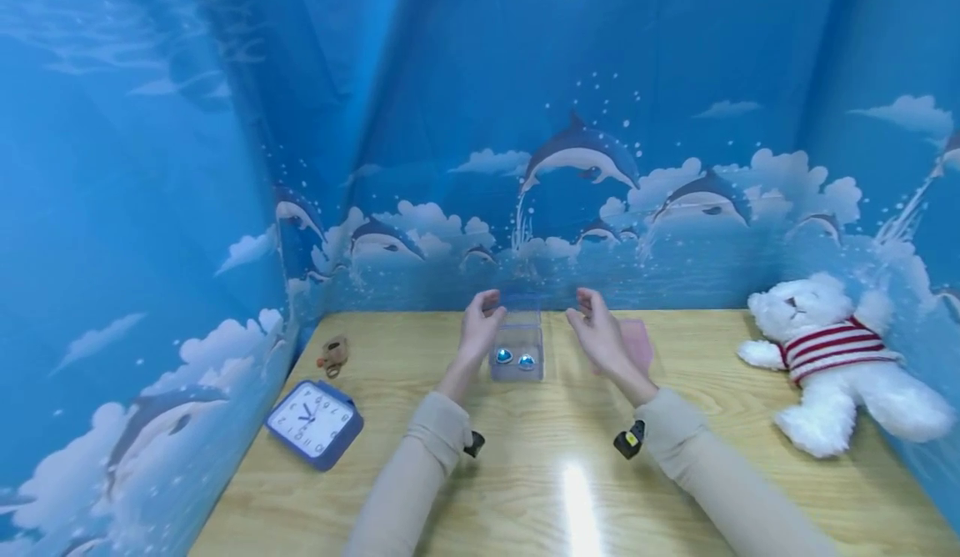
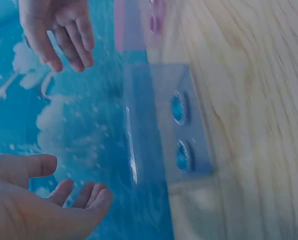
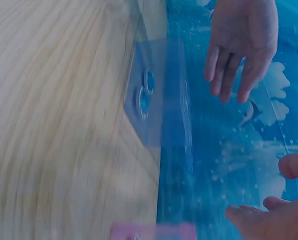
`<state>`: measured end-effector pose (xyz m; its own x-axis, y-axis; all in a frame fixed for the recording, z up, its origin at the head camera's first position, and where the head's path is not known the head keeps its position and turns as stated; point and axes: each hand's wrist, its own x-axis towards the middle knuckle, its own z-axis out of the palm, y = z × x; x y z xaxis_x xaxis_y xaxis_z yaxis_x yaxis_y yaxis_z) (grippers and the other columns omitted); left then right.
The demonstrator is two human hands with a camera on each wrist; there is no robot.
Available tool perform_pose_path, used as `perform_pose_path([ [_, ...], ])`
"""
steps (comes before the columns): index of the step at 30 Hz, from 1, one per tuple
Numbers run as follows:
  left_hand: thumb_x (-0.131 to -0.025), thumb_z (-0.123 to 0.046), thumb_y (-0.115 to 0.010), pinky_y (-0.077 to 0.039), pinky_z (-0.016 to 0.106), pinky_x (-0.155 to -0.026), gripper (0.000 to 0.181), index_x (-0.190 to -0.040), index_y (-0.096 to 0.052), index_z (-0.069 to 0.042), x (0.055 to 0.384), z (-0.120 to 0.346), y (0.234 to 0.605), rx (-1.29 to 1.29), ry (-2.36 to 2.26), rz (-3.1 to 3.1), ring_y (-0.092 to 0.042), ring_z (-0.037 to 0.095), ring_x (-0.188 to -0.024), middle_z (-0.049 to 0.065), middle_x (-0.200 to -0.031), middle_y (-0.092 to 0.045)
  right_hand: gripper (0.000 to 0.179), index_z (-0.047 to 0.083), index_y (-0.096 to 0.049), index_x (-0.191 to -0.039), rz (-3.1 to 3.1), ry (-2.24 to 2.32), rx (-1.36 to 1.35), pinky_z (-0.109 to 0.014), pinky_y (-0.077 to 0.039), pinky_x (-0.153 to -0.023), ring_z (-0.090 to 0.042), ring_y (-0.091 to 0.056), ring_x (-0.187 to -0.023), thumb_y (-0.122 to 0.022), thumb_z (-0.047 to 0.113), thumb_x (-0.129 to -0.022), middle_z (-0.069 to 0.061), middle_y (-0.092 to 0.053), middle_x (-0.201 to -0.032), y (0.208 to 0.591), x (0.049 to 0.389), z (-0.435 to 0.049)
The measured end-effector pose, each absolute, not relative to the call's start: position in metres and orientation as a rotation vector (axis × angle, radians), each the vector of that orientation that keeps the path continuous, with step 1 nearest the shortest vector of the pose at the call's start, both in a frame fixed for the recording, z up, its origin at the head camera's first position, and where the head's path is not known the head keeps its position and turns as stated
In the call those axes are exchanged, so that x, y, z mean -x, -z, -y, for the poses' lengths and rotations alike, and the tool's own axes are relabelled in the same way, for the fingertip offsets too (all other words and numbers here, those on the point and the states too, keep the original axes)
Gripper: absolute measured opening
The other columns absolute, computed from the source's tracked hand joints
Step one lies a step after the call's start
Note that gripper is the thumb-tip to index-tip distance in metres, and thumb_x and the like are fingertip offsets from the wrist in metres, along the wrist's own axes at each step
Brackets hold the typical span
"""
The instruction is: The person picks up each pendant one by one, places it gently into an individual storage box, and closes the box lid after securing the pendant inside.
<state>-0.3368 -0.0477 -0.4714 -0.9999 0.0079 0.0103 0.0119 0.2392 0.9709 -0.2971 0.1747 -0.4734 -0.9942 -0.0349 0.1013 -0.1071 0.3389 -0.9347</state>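
Note:
A see-through bluish box (image 1: 517,338) lies on the table near its back edge, with its clear lid tilted up behind it. Inside are two shiny blue gem-like pieces (image 1: 504,357), side by side, each with a silvery rim. To the left of the box my left hand (image 1: 480,323) is raised, palm inward, fingers loosely bent and holding nothing. My right hand (image 1: 600,336) hovers on the other side, fingers relaxed and likewise holding nothing. Both hands look apart from the box in the wrist views. Beneath the right hand lies a pink translucent case (image 1: 637,344), partly covered by it.
A blue-framed clock (image 1: 313,424) lies at the left, with a small brown trinket (image 1: 334,355) behind it. On the right is a white teddy bear (image 1: 836,365) in a striped top. A dolphin-print curtain (image 1: 465,123) stands behind the wooden table (image 1: 525,490).

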Motion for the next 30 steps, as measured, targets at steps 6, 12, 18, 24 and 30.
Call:
perform_pose_path([
  [6,-0.107,-0.027,-0.057,-0.042,0.053,-0.125,0.057,-0.156,-0.044,-0.002,0.341,0.064,0.483,-0.181,1.874,2.592,-0.047,0.04,-0.148,0.023,-0.159,-0.049,0.069,0.001,-0.015,-0.167,2.654,-1.855,-0.084,-0.059,-0.031,-0.129,-0.047,-0.03,-0.158,-0.042,0.037,-0.114,-0.03,-0.026,-0.17,0.478,0.306,-0.151],
  [12,-0.11,-0.029,-0.052,-0.048,0.052,-0.12,0.06,-0.158,-0.039,0.006,0.343,0.069,0.492,-0.175,1.926,2.624,-0.051,0.043,-0.145,0.03,-0.156,-0.05,0.073,0.0,-0.013,-0.167,2.678,-1.972,0.022,-0.06,-0.033,-0.128,-0.048,-0.034,-0.155,-0.039,0.042,-0.114,-0.031,-0.028,-0.169,0.489,0.316,-0.137],
  [18,-0.111,-0.022,-0.05,-0.057,0.05,-0.105,0.058,-0.161,-0.034,0.003,0.342,0.067,0.49,-0.171,2.118,2.553,-0.066,0.028,-0.1,0.03,-0.15,-0.054,0.076,0.006,-0.004,-0.169,2.623,-2.188,0.065,-0.065,-0.035,-0.125,-0.051,-0.028,-0.157,-0.033,0.049,-0.114,-0.028,-0.017,-0.174,0.491,0.319,-0.131],
  [24,-0.11,-0.029,-0.054,-0.056,0.051,-0.108,0.062,-0.162,-0.033,-0.003,0.34,0.067,0.487,-0.185,2.198,2.535,-0.063,0.026,-0.104,0.025,-0.154,-0.052,0.078,0.011,0.001,-0.17,2.532,-2.301,0.084,-0.068,-0.032,-0.125,-0.054,-0.023,-0.158,-0.03,0.053,-0.113,-0.025,-0.011,-0.176,0.489,0.317,-0.126],
  [30,-0.107,-0.037,-0.06,-0.05,0.056,-0.117,0.072,-0.165,-0.028,-0.008,0.341,0.068,0.489,-0.208,2.209,2.521,-0.054,0.042,-0.14,0.025,-0.162,-0.043,0.081,0.015,0.004,-0.17,2.464,-2.368,0.104,-0.069,-0.032,-0.125,-0.055,-0.02,-0.158,-0.032,0.057,-0.112,-0.021,-0.008,-0.177,0.489,0.316,-0.125],
])
